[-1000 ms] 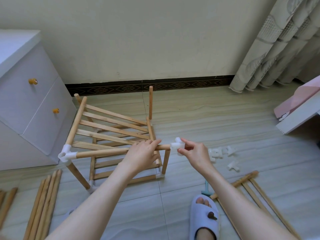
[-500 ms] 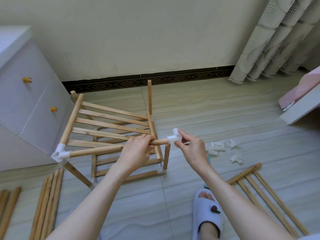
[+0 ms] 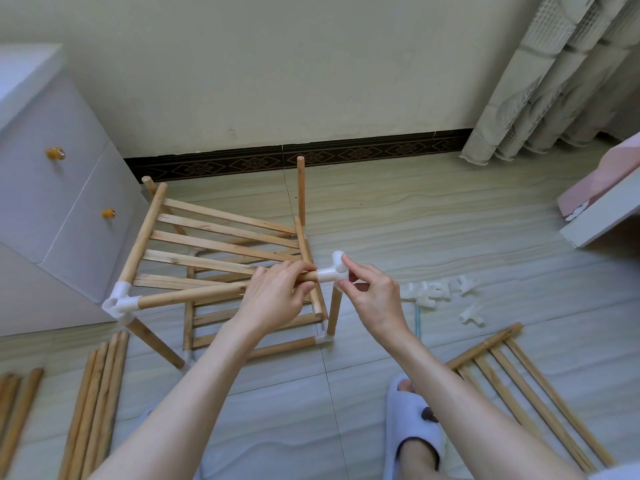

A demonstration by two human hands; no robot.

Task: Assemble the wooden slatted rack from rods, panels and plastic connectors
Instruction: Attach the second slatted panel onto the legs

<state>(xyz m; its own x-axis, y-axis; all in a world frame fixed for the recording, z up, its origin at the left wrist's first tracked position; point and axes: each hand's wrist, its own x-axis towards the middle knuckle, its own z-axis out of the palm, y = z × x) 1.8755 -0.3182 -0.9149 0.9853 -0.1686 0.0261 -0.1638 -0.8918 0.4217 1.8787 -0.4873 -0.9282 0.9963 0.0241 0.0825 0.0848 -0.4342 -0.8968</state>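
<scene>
White plastic connector [image 3: 334, 271] is getting pushed onto the end of the front top rod [image 3: 194, 296], pinched in the right hand [image 3: 375, 297], while the left hand [image 3: 277, 299] grips that rod just beside it. From the head cam the rack [image 3: 221, 268] sits on the floor [image 3: 450, 237] maybe half built: bottom tier done, upper slat panel tilted. Loose rods [image 3: 100, 403], another panel [image 3: 526, 382] and spare connectors [image 3: 440, 294] look unused, so plenty left I'd guess.
</scene>
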